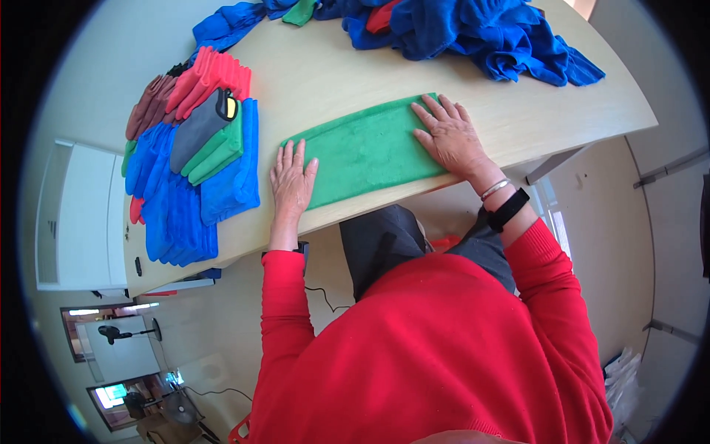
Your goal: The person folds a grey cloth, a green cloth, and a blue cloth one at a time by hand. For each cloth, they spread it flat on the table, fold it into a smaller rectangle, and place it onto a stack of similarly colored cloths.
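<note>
Resting spread-fingered, gripping nothing: with the left hand on the left end and the right hand on the right end of the green cloth, laid flat along the near edge of the table. Press evenly, smooth outward toward both ends, and avoid the folded stack leftward and the loose blue heap beyond.

green cloth | folded, long rectangle | lying flat | along near edge of pale table
</note>
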`<state>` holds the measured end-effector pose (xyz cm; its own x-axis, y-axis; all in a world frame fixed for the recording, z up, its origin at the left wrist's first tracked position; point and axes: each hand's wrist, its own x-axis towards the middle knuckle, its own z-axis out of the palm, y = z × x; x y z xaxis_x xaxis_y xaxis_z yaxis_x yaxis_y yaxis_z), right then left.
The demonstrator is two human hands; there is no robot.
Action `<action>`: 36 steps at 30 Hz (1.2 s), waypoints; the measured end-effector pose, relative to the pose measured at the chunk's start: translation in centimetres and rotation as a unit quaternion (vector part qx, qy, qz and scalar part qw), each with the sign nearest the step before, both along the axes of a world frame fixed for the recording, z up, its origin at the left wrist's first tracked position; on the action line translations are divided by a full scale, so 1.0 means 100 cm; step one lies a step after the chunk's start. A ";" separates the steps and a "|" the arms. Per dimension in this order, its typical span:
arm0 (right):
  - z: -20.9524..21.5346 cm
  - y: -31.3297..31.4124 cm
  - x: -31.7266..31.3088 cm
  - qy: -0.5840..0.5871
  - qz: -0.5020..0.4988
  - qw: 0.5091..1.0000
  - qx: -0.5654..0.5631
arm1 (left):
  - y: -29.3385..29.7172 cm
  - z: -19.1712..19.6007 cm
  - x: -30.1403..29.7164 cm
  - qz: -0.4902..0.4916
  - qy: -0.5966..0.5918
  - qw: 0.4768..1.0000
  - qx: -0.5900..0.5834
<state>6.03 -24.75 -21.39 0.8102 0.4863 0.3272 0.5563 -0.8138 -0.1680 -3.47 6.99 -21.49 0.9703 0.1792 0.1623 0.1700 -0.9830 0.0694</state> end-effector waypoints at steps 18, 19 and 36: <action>0.039 0.012 0.035 0.007 0.104 0.993 -0.049 | 0.048 0.027 0.024 -0.062 0.026 0.994 -0.088; 0.039 0.013 0.038 0.007 0.108 0.993 -0.053 | 0.051 0.026 0.026 -0.058 0.026 0.994 -0.092; 0.039 0.015 0.055 0.037 0.115 0.992 -0.035 | 0.061 0.046 0.033 -0.101 0.061 0.963 -0.244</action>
<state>11.51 -23.28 -17.52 0.6962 0.6803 0.2293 0.7165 -0.6781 -0.1637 -0.21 13.04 -16.87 0.9999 0.0114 -0.0116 0.0158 -0.8525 0.5226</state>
